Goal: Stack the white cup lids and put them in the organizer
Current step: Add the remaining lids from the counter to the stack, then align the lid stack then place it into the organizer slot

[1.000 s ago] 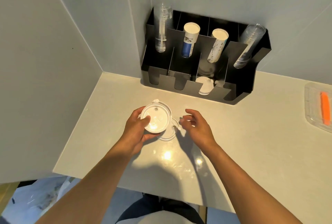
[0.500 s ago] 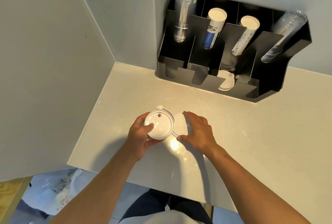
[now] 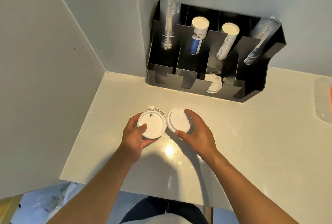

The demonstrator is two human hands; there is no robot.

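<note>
We take the black compartmented plastic organizer [image 3: 206, 58] in the counter's back corner as our landmark. In front of it, toward us on the pale stone counter [image 3: 251, 134], our left hand [image 3: 133, 138] holds a short stack of thin white round plastic cup lids [image 3: 151, 125], thumb pressed on the top lid and fingers curled under the near edge. Just right of that stack, our right hand [image 3: 197, 134] is half closed around a single white round lid [image 3: 177, 120], thumb at its near rim and fingers arched over its far side; whether it is lifted or resting on the counter we cannot tell. More white lids [image 3: 212, 84] already lie in the organizer's third front slot from the left.

These lids look very light, thin and a little flexible, so they should slip or buckle if squeezed hard. We judge the rim the best place to grip, pinching lightly across opposite edges and aligning the sip tabs as they nest.
</note>
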